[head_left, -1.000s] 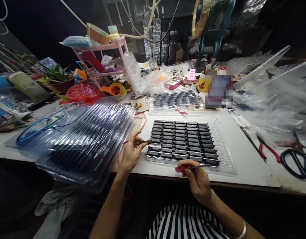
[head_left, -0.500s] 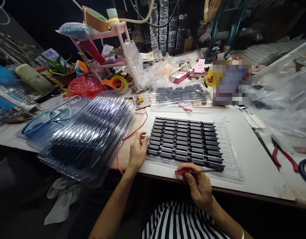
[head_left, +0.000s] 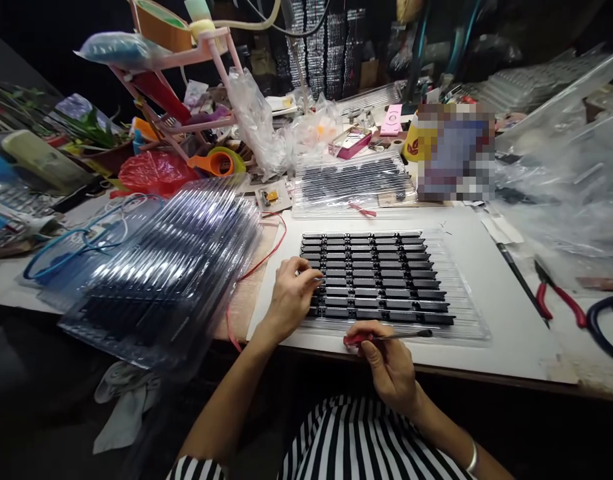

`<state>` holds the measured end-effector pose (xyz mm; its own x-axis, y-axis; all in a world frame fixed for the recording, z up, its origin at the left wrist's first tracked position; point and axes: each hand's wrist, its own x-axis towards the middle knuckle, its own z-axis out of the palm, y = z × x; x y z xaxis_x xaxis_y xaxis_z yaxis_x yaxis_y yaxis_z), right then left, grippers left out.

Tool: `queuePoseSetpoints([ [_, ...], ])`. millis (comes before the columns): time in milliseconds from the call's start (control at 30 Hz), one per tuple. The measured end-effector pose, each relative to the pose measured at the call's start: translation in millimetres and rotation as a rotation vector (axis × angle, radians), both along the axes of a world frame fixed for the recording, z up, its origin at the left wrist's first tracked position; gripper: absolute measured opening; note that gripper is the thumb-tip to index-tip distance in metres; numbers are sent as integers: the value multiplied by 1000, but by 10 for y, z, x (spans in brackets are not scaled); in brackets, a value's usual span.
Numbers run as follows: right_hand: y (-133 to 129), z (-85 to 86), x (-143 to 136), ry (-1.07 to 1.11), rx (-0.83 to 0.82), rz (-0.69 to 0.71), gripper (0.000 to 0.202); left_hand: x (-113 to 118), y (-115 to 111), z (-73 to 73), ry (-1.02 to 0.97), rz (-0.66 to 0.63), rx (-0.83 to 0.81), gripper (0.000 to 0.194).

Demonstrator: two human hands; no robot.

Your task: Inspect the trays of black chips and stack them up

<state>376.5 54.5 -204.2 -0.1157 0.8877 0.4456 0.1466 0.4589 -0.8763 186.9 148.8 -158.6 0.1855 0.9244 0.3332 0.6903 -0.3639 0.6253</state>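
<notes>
Rows of black parts (head_left: 369,274) are held in a clear ribbed tray (head_left: 464,303), which is laid flat on a white board (head_left: 516,333); its right-hand strip is left bare. The tray's left edge is overlapped by the left hand (head_left: 292,297), its fingers curled and the thumb brought close to the fingertips at the ends of the rows; whether anything is pinched there cannot be told. At the tray's near edge, a red-handled tool (head_left: 406,335) is gripped in the closed fingers of the right hand (head_left: 386,363), its dark shaft pointed to the right. To the left of the tray, a red wire (head_left: 285,230) and a stack of clear trays (head_left: 181,247) are seen. Behind it, another filled tray (head_left: 354,183) is set; to its right, red-handled pliers (head_left: 570,307) are placed.
</notes>
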Motion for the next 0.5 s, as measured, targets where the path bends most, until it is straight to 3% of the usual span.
queuePoseSetpoints([
  [133,1,-5,4,11,-6,3,20,168,144,23,68,-127,-29,8],
  [233,-2,4,14,30,-25,5,20,127,162,44,18,-143,-26,6],
  [333,-4,12,18,52,-31,5,20,-85,62,94,-88,-76,-18,9],
  [433,-6,6,18,66,-41,20,21,-390,-134,154,-227,84,-22,17],
  [500,-8,-4,16,73,-51,25,21,-567,-282,194,-208,197,2,24],
])
